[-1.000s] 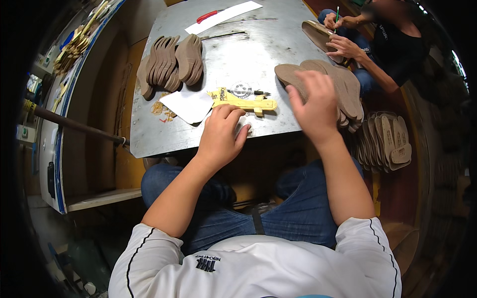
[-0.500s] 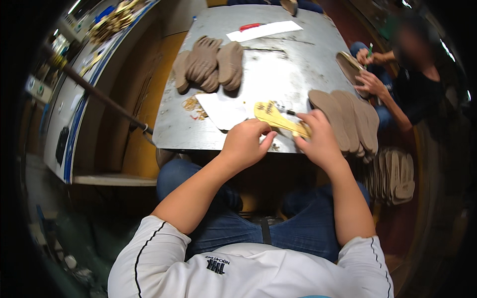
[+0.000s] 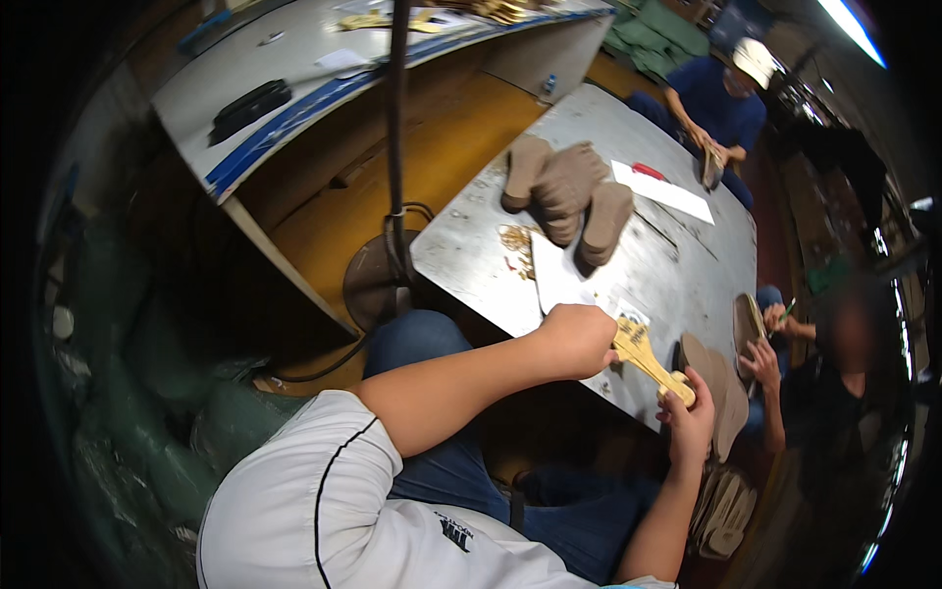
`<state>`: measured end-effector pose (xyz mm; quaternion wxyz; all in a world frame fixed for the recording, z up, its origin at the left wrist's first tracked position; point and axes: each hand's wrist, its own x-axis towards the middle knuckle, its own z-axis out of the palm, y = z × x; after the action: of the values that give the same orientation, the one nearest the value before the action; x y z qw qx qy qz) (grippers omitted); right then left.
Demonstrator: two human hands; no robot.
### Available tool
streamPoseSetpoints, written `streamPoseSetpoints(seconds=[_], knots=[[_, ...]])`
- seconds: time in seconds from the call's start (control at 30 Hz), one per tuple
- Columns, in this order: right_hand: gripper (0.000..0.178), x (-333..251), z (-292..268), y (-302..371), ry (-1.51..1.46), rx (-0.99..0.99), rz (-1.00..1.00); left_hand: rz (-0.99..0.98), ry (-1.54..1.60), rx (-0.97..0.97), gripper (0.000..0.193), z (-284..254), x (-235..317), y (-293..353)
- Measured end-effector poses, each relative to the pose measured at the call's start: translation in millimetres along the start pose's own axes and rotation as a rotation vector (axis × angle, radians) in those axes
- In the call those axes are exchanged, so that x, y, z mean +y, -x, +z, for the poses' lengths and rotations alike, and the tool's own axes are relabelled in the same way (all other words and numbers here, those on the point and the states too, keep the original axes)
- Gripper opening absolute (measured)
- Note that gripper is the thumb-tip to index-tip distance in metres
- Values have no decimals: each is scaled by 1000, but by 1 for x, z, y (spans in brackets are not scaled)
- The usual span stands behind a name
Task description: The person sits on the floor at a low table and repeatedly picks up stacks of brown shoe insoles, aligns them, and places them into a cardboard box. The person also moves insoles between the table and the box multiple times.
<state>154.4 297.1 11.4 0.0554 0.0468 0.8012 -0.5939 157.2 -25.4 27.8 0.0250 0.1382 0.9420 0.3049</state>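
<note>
A stack of yellow sole-shaped templates [image 3: 640,351], with dark handwriting on its wide end, is held over the table's near edge. My left hand [image 3: 577,340] is closed in a fist at the wide end; its fingertips are mostly hidden behind the knuckles. Around the narrow end, the fingers and thumb of my right hand [image 3: 687,417] are wrapped. A white sheet [image 3: 564,277] lies on the table beyond my left hand, beside a small heap of rubber bands [image 3: 517,240]. Just past my right hand stand brown shoe soles [image 3: 721,388] in an overlapping row.
More brown soles [image 3: 569,187] lie in piles on the metal table [image 3: 491,226]. A red-handled tool [image 3: 648,171] rests by a white strip [image 3: 677,199]. A pole [image 3: 395,128] rises at the left, near a shelf [image 3: 294,128]. Two people handle soles at the far and right sides.
My view has swung left, so the table appears tilted. The yellow templates now stand up between my hands, and my left hand has closed at their wide end.
</note>
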Motion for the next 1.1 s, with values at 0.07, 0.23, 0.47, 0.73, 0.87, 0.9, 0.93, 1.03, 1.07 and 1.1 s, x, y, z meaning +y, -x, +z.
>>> streamPoseSetpoints(seconds=[0.07,0.23,0.47,0.73,0.87,0.9,0.93,1.03,1.07,1.1], knots=[[62,-6,7,0,100,64,-89,-64,-108,-70,47,-11,-12,1],[61,-58,30,-2,469,120,-413,-172,-308,-127,59,-9,-36,2],[61,-206,105,-42,242,12,-812,-139,-265,-107,61,-4,-36,2],[27,-377,273,-140,769,148,-1753,6,-115,-274,58,-21,-26,0],[28,-417,357,-193,549,-16,-1705,102,-123,-344,60,-21,-28,-7],[28,-425,379,-199,544,-79,-1674,122,-137,-343,59,-20,-29,-8],[28,-429,403,-204,537,-143,-1640,139,-150,-345,59,-18,-31,-9],[23,-422,458,-240,378,-105,-1602,157,-124,-304,57,-19,-24,-1],[24,-419,469,-249,382,-72,-1605,170,-104,-293,56,-16,-23,1],[22,-414,478,-259,428,-40,-1585,191,-83,-313,52,-14,-22,0]])
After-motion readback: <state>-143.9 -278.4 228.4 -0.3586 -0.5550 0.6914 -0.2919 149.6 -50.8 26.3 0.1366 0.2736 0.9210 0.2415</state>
